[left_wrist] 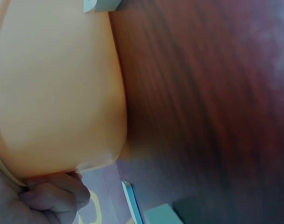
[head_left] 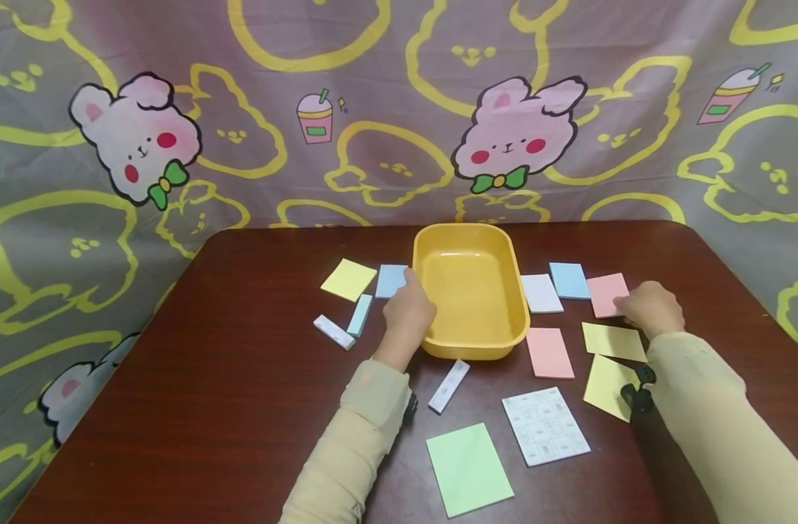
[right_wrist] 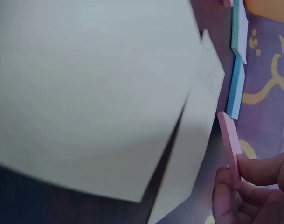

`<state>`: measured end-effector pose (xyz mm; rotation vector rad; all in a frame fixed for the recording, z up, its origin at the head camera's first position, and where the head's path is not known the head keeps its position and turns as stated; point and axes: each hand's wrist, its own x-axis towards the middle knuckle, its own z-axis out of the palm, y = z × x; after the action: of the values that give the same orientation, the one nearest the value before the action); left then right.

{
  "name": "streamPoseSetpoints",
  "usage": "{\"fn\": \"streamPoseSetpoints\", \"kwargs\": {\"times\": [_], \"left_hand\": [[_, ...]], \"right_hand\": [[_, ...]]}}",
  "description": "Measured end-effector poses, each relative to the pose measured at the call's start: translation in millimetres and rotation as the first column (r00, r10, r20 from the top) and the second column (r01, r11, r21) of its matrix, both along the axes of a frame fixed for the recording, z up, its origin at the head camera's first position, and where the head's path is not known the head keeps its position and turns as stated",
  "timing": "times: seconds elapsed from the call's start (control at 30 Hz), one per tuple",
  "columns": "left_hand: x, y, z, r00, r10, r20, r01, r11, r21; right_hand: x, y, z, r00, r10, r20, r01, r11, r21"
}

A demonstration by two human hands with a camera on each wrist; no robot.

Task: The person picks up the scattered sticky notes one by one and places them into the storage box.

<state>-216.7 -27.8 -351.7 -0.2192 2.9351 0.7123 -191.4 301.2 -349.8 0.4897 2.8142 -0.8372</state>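
Observation:
A yellow plastic basin (head_left: 472, 351) stands at the back middle of the table, with nothing inside. My left hand (head_left: 409, 311) grips its left side, fingers curled against the outer wall in the left wrist view. At the right, my right hand (head_left: 654, 309) pinches a pink sticky note pad (head_left: 604, 297) by its edge between thumb and fingers. One end of this pad tilts up in the right wrist view. Close beside it lie a blue pad (head_left: 569, 281) and a yellow pad (head_left: 613, 342). A blue pad (head_left: 390, 280) is partly hidden behind my left hand.
Right of the basin are a white pad (head_left: 541, 293), another pink pad (head_left: 550, 353) and a yellow pad (head_left: 607, 386). Nearer lie a green pad (head_left: 469, 469), a printed white pad (head_left: 545, 426) and a narrow strip (head_left: 449, 386). Left are a yellow pad (head_left: 349, 279) and two strips.

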Motion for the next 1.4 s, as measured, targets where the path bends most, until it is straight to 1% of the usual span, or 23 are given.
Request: {"fn": "streamPoseSetpoints", "kwargs": {"times": [0.17,0.4,0.57,0.77,1.1,1.23,1.4], "left_hand": [[3.2,-1.8,-1.4,1.0,0.005,-0.008,-0.004,1.0,0.016],[7.6,-3.3,-1.1,1.0,0.008,-0.013,-0.007,1.0,0.03],[8.5,-2.8,-1.2,1.0,0.004,-0.021,-0.004,1.0,0.03],[10.5,-3.0,-2.7,0.999,-0.002,-0.035,0.003,0.999,0.032],[15.7,-5.9,-3.1,0.998,0.008,-0.057,-0.006,0.999,0.032],[14.8,-4.9,-2.9,0.998,0.0,-0.066,0.002,0.999,0.032],[15.5,-2.2,-1.8,0.999,-0.006,-0.053,0.007,1.0,0.02]], "right_hand": [[-0.1,-3.4,5.2,0.998,-0.033,-0.051,0.031,0.999,-0.038],[-7.3,-14.7,16.7,0.994,-0.02,-0.106,0.017,0.999,-0.028],[-13.5,-29.5,25.3,0.987,-0.03,-0.156,0.021,0.998,-0.056],[-20.1,-57.5,39.0,0.982,-0.04,-0.187,0.023,0.996,-0.092],[-35.3,-115.5,67.2,0.972,0.04,-0.231,-0.076,0.986,-0.149],[-40.0,-132.2,79.5,0.972,0.045,-0.23,-0.085,0.982,-0.17],[-44.4,-147.8,89.3,0.97,0.046,-0.238,-0.093,0.978,-0.188]]}}
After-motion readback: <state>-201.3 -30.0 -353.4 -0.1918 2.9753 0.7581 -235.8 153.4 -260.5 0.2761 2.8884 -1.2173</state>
